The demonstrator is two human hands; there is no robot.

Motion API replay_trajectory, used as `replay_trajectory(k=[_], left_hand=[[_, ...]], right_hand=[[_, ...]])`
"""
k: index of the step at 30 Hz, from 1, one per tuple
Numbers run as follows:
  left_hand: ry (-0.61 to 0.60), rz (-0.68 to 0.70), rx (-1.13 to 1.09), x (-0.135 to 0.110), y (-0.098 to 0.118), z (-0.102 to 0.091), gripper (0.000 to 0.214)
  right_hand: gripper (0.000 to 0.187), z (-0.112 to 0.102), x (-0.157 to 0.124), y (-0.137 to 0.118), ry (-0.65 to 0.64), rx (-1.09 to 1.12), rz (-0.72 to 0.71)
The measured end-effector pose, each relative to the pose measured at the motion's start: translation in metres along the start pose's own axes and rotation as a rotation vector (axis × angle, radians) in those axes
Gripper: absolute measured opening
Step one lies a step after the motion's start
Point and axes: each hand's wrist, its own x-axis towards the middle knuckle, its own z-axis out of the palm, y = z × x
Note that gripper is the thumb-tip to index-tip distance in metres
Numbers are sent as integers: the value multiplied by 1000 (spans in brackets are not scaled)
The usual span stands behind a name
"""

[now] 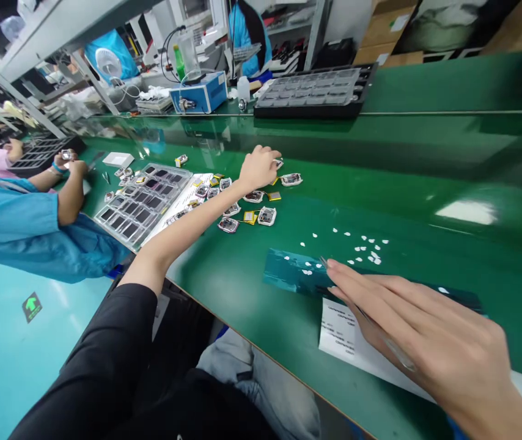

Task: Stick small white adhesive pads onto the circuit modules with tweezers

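Tweezers sit pinched in the right hand, tip poised at the blue film, while the left hand stretches far across the surface, fingers closed on a small part.

The green bench top is smooth and glossy. The teal film looks like shiny plastic; the white sheet is matt paper. The tweezers are thin bright metal.

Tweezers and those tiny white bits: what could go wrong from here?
The white bits lie loose on and beside the film; the right hand holding the tweezers might brush and scatter them. The left hand reaches among crowded small parts and might knock one aside.
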Motion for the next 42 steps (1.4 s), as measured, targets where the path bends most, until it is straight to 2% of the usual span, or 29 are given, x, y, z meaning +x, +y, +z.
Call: replay_trajectory(k=[2,5,10,14,18,19,21,24,25,27,30,31,36,40,42], left_hand=[[-25,-44,17,7,-12,0,50],[-79,-98,8,17,-24,5,52],[-82,-115,-77,20,-30,1,36],[-45,-106,-191,8,-23,-13,25],[8,-60,-402,-23,12,-26,22],[38,-60,-596,-36,24,-30,20],[5,-36,-938,-64,50,-37,19],[-269,38,-1145,-112,82,-48,23],[-378,82,-1136,-126,90,-51,25],[-505,162,-1072,-152,101,-53,27],[-583,229,-1048,-177,109,-48,28],[-591,226,-1056,-182,110,-44,28],[-565,109,-1147,-194,108,-24,35],[-545,29,-1192,-199,105,-15,35],[-520,33,-1212,-202,105,-13,35]], right_hand=[[82,1,-4,-1,-5,22,14],[85,3,-8,0,-14,38,2],[77,5,-7,1,-16,35,3],[55,6,-4,-1,-29,20,12],[19,7,-3,-2,-22,0,115],[17,8,-3,-2,-19,2,144],[19,9,-6,-1,-12,-10,184],[20,11,-10,-1,-9,-30,228],[22,11,-11,-2,-9,-32,242],[32,11,-12,-4,-16,-34,272],[49,11,-12,-7,-46,-38,301],[46,12,-12,-7,-60,-37,299],[6,17,-12,-2,-87,-35,283],[0,22,-13,-3,-105,-43,300],[5,23,-13,-6,-111,-50,318]])
